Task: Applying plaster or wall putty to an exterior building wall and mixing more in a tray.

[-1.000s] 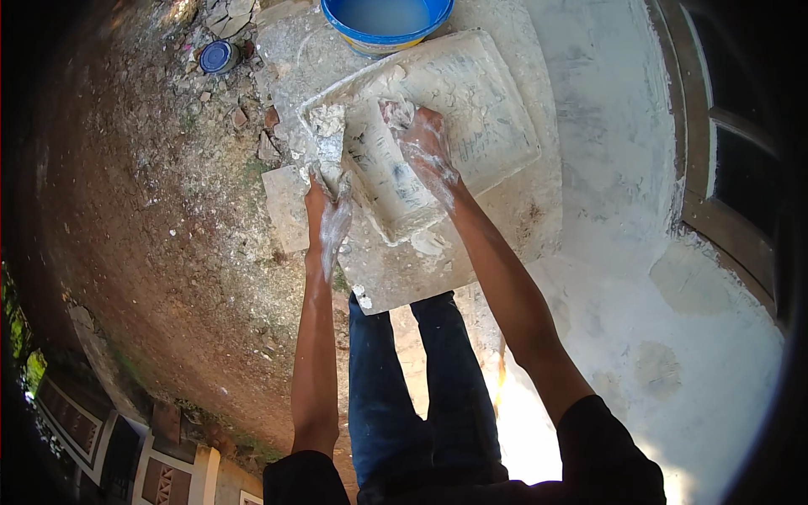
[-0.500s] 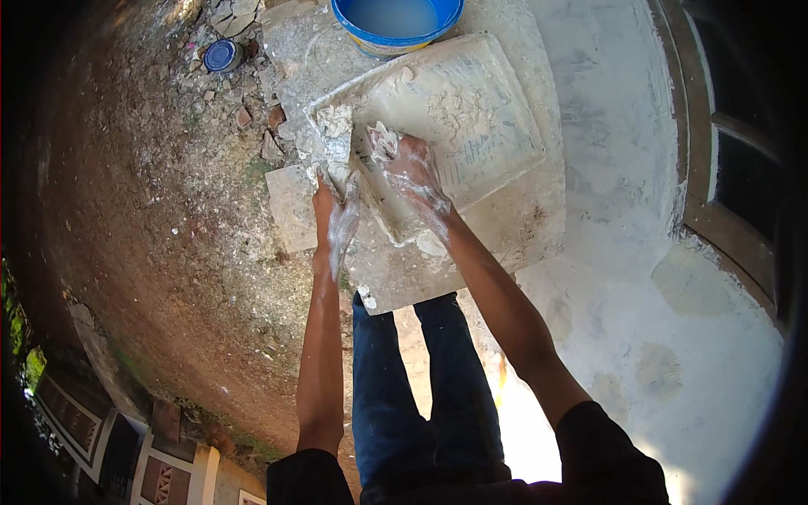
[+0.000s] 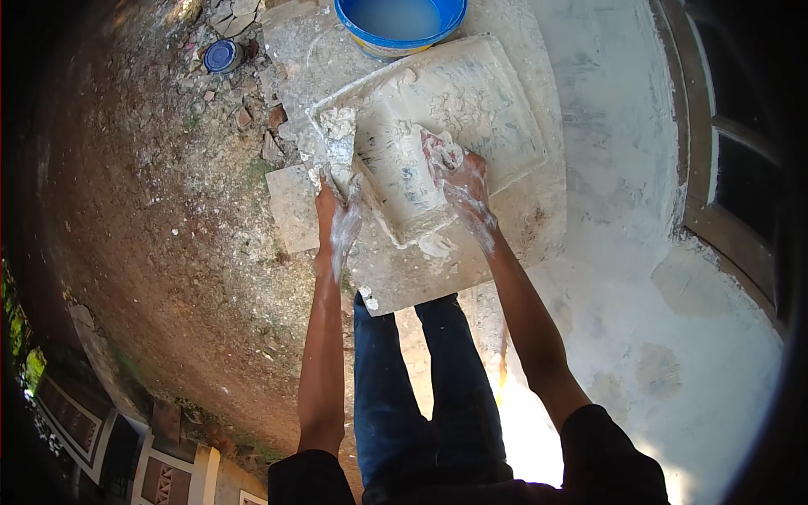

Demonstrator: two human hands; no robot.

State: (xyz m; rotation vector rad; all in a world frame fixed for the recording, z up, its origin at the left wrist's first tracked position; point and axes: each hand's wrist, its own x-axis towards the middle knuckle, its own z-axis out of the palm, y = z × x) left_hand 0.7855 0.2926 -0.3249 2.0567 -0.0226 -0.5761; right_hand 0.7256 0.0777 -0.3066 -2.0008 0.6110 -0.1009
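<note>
A shallow rectangular tray [image 3: 515,172], smeared with off-white putty [image 3: 459,105], lies in front of me. At its left edge my left hand [image 3: 338,210], streaked white, grips the near end of a flat putty-covered scraper [image 3: 340,151] with a thick lump on its far end. Over the right part of the tray, my right hand [image 3: 468,183] is closed round a white-crusted piece [image 3: 440,153] with reddish patches. Putty and fingers hide what kind of thing that is. Bluish streaks of the tray floor show through the thin putty left of it.
Beyond the tray stands a blue-rimmed bucket [image 3: 402,40] of cloudy liquid. Tray and bucket rest on a stained board [image 3: 539,84]. Broken tile pieces and a small blue-lidded can [image 3: 222,56] lie on rough ground to the left. A whitish wall [image 3: 619,143] rises at the right.
My right hand has moved right across the tray with the piece in it, away from the left hand. More streaked tray floor shows. The left hand has barely moved.
</note>
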